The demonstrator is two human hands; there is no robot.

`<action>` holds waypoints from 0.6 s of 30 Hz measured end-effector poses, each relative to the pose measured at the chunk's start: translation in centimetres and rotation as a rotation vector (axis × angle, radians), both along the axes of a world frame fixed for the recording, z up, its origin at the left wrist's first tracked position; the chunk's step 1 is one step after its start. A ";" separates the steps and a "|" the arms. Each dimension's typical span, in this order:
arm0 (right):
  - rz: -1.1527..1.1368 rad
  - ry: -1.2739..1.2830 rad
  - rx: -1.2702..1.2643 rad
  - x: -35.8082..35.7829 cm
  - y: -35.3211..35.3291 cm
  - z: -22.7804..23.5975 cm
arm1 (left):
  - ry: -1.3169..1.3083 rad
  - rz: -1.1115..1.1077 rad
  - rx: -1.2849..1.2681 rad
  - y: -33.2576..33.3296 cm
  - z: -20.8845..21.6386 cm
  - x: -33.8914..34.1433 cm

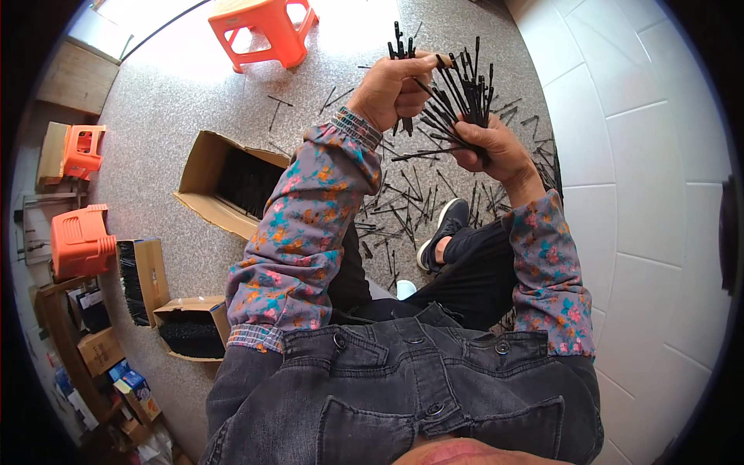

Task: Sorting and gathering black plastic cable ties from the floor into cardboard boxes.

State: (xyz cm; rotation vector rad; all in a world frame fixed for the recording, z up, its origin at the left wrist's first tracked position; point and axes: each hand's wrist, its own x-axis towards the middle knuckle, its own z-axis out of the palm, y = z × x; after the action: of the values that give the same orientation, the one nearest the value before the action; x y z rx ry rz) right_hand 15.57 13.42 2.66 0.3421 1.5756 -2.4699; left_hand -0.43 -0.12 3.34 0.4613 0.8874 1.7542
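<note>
My left hand (393, 91) is closed round a small bunch of thin black plastic sticks (401, 40), whose ends stick out above and below the fist. Just to its right, my right hand (496, 147) grips a larger bunch of the same black sticks (470, 89), fanned out upward and to the left. The two hands are close together, and some sticks of the right bunch reach up to the left fingers. Many loose black sticks (411, 205) lie scattered on the floor below the hands. What exact kind of part they are, I cannot tell.
An open cardboard box (203, 174) with dark contents stands left of my left arm. Two smaller boxes (155, 271) of black pieces are further left. Orange stools (267, 31) stand at the back and left. A white panelled wall (620, 155) rises on the right.
</note>
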 end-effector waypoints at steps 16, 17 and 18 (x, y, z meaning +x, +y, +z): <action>-0.058 -0.157 0.344 -0.4 -0.6 0.4 | 0.432 0.283 -0.339 -0.4 0.6 0.0; -0.058 -0.157 0.344 -0.4 -0.5 0.4 | 0.477 0.298 -0.349 -0.4 0.5 0.0; -0.057 -0.156 0.352 -0.4 -0.5 0.4 | 0.522 0.312 -0.359 -0.4 0.4 0.0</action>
State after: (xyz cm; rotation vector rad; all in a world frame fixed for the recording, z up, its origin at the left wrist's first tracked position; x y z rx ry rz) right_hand 15.17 12.89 3.05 0.6237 1.9514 -2.1345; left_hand -0.42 -0.52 3.76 0.5739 1.6872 1.7211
